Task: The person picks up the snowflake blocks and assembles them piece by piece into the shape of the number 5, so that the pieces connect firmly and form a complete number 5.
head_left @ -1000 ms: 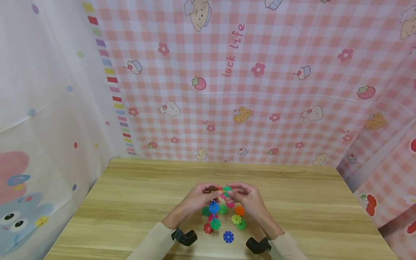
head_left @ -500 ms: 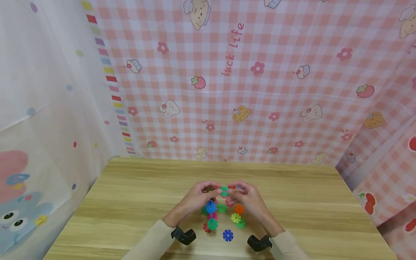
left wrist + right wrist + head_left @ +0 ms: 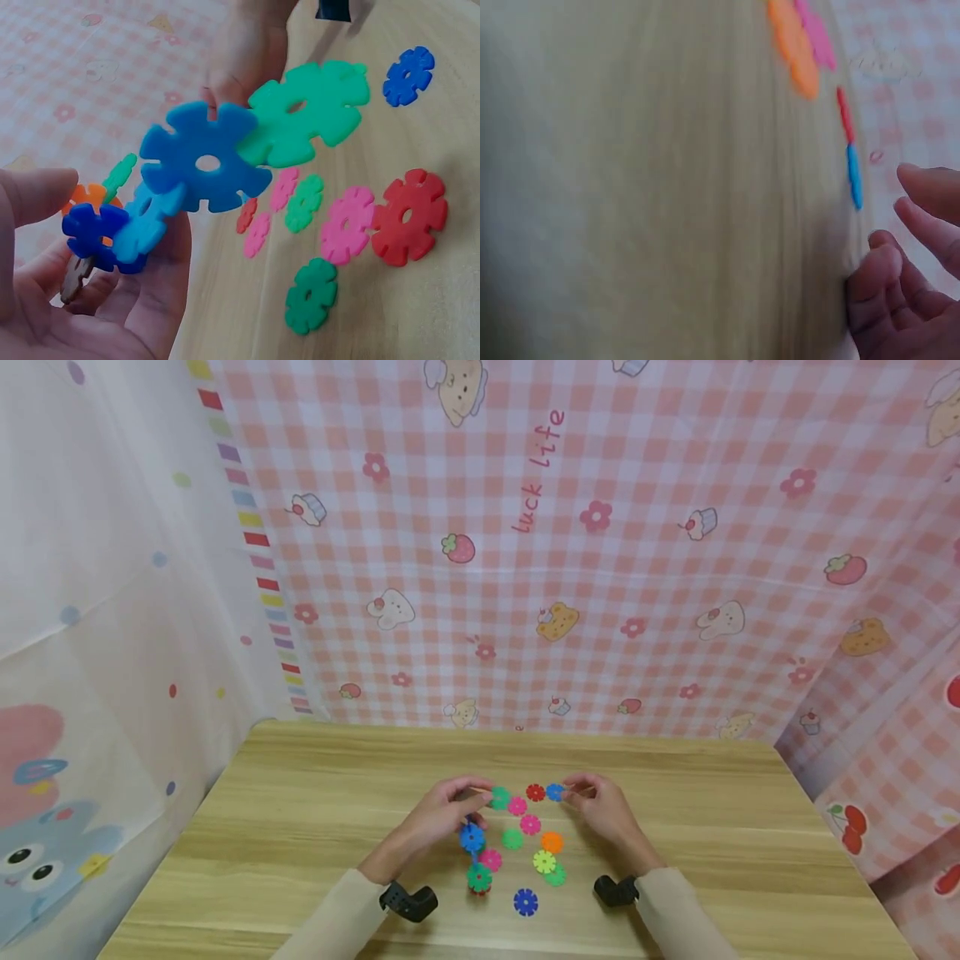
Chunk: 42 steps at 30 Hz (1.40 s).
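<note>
My left hand (image 3: 438,814) holds a chain of interlocked plastic snowflake discs between thumb and fingers. In the left wrist view the chain shows an orange disc (image 3: 81,198), a dark blue disc (image 3: 84,226), a brown disc (image 3: 76,279), lighter blue discs and a green disc (image 3: 330,112) at the near end. Another green disc (image 3: 499,798) sits at the left fingertips in the head view. My right hand (image 3: 606,810) is bent loosely with thumb and fingers apart, nothing between them. Closest to its fingertips lies a blue disc (image 3: 555,792), beside a red disc (image 3: 536,792).
Loose discs lie on the wooden table (image 3: 675,793) between the forearms: pink (image 3: 530,824), orange (image 3: 552,842), yellow (image 3: 544,862), dark blue (image 3: 526,902) and others. A patterned cloth (image 3: 630,677) hangs behind the table's back edge.
My right hand has parted from the left and moved right, uncovering the red and blue discs. The left hand has shifted slightly left with the chain and the green disc at its fingertips.
</note>
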Available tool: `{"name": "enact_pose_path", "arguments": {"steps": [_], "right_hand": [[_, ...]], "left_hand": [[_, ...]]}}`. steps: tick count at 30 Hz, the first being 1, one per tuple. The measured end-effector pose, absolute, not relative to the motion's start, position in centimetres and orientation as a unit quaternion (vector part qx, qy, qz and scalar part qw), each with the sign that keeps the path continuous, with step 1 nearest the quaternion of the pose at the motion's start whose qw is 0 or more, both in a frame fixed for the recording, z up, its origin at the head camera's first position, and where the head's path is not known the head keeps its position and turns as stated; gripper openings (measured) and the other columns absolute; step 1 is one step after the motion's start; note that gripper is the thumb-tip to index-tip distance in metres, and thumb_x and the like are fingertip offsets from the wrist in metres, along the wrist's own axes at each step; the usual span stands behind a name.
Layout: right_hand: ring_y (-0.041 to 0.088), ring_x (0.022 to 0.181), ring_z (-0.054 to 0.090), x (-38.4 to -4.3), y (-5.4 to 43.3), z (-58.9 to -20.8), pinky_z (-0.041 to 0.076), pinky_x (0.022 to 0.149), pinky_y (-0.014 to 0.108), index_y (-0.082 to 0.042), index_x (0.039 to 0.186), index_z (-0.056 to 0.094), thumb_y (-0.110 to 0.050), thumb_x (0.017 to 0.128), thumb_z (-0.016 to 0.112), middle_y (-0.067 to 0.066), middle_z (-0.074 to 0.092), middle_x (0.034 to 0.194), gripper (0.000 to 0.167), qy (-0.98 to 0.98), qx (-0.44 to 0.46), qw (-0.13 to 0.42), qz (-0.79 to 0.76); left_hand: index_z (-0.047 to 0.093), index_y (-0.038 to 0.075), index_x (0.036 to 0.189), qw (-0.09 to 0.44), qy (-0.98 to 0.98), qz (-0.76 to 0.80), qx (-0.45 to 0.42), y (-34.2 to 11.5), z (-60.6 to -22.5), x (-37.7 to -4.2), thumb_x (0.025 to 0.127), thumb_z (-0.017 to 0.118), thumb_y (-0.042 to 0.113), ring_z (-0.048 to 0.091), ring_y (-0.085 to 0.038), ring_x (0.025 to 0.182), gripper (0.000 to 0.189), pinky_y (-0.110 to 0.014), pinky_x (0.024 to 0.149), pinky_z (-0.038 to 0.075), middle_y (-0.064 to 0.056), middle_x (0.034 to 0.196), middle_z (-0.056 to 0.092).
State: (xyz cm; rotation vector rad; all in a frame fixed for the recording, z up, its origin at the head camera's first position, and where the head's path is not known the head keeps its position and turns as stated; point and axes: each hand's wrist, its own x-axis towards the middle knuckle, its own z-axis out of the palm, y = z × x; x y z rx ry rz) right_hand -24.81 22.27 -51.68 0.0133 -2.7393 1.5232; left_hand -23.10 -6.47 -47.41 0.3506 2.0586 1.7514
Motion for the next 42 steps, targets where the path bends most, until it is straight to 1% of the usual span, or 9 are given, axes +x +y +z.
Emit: {"name": "enact_pose_path", "arguments": {"steps": [4, 6, 10, 13, 17, 22, 31, 38, 42], "right_hand": [[0.021, 0.087, 0.056, -25.4, 22.9, -52.1, 0.046, 0.075, 0.03, -0.008, 0.111, 0.07, -0.011, 0.092, 0.069, 0.007, 0.064, 0.097, 0.02, -0.887, 0.004, -0.006, 0.462], [0.021, 0.086, 0.055, -25.6, 23.0, -52.2, 0.046, 0.075, 0.031, -0.009, 0.113, 0.07, -0.012, 0.092, 0.069, 0.007, 0.063, 0.095, 0.021, -0.888, 0.005, -0.016, 0.459], [0.019, 0.085, 0.054, -25.8, 22.9, -52.3, 0.044, 0.075, 0.031, -0.011, 0.117, 0.07, -0.015, 0.092, 0.07, 0.004, 0.062, 0.092, 0.025, -0.893, 0.004, -0.033, 0.449], [0.019, 0.083, 0.052, -26.0, 22.7, -52.2, 0.043, 0.074, 0.031, -0.011, 0.119, 0.07, -0.017, 0.091, 0.071, 0.004, 0.062, 0.091, 0.028, -0.9, 0.008, -0.032, 0.435], [0.019, 0.088, 0.055, -26.4, 22.5, -52.1, 0.045, 0.077, 0.035, -0.014, 0.119, 0.071, -0.022, 0.091, 0.072, 0.005, 0.065, 0.1, 0.029, -0.914, 0.016, -0.015, 0.406], [0.021, 0.098, 0.059, -26.4, 22.2, -52.1, 0.047, 0.085, 0.04, -0.018, 0.115, 0.075, -0.025, 0.09, 0.074, 0.005, 0.066, 0.111, 0.026, -0.919, 0.002, -0.011, 0.393], [0.019, 0.084, 0.051, -26.5, 22.4, -52.6, 0.041, 0.074, 0.032, -0.011, 0.105, 0.075, -0.014, 0.087, 0.076, 0.005, 0.059, 0.092, 0.017, -0.904, -0.005, -0.021, 0.427], [0.02, 0.081, 0.049, -26.5, 22.5, -52.8, 0.039, 0.072, 0.031, -0.007, 0.101, 0.07, -0.009, 0.088, 0.074, 0.004, 0.056, 0.086, 0.014, -0.892, -0.006, -0.027, 0.451], [0.019, 0.08, 0.049, -26.6, 22.4, -52.8, 0.039, 0.071, 0.03, -0.006, 0.099, 0.068, -0.007, 0.087, 0.075, 0.004, 0.056, 0.085, 0.014, -0.886, -0.005, -0.023, 0.462]], "left_hand": [[0.059, 0.013, 0.13, 0.201, 0.738, 0.632, 0.126, -6.7, -47.6, -23.2, 0.102, 0.054, 0.034, 0.064, -0.041, 0.098, 0.036, -0.027, 0.068, 0.047, -0.024, 0.113, 0.061], [0.058, 0.014, 0.132, 0.195, 0.737, 0.635, 0.124, -6.8, -47.7, -23.3, 0.103, 0.051, 0.034, 0.063, -0.042, 0.098, 0.036, -0.028, 0.07, 0.047, -0.02, 0.115, 0.06], [0.057, 0.014, 0.134, 0.178, 0.735, 0.642, 0.125, -6.9, -47.8, -23.3, 0.105, 0.049, 0.033, 0.062, -0.039, 0.095, 0.036, -0.028, 0.07, 0.048, -0.012, 0.113, 0.06], [0.056, 0.015, 0.135, 0.164, 0.726, 0.654, 0.132, -6.8, -47.7, -23.3, 0.105, 0.048, 0.031, 0.063, -0.036, 0.092, 0.035, -0.029, 0.071, 0.049, -0.016, 0.11, 0.06], [0.056, 0.014, 0.135, 0.157, 0.708, 0.674, 0.142, -6.7, -47.5, -23.5, 0.106, 0.047, 0.024, 0.067, -0.027, 0.088, 0.033, -0.031, 0.078, 0.055, -0.021, 0.103, 0.063], [0.055, 0.013, 0.137, 0.176, 0.694, 0.681, 0.153, -6.6, -47.5, -23.5, 0.106, 0.047, 0.021, 0.069, -0.022, 0.088, 0.034, -0.034, 0.084, 0.056, -0.021, 0.101, 0.066], [0.059, 0.013, 0.135, 0.169, 0.707, 0.671, 0.144, -6.4, -47.5, -23.2, 0.104, 0.05, 0.021, 0.062, -0.029, 0.086, 0.033, -0.025, 0.071, 0.05, -0.004, 0.092, 0.062], [0.063, 0.016, 0.13, 0.162, 0.725, 0.655, 0.138, -6.2, -47.5, -23.1, 0.101, 0.058, 0.022, 0.057, -0.026, 0.081, 0.03, -0.023, 0.066, 0.047, -0.009, 0.093, 0.06], [0.065, 0.018, 0.127, 0.152, 0.739, 0.642, 0.139, -6.2, -47.5, -23.1, 0.099, 0.062, 0.024, 0.056, -0.022, 0.077, 0.029, -0.022, 0.061, 0.045, -0.007, 0.089, 0.059]]}}
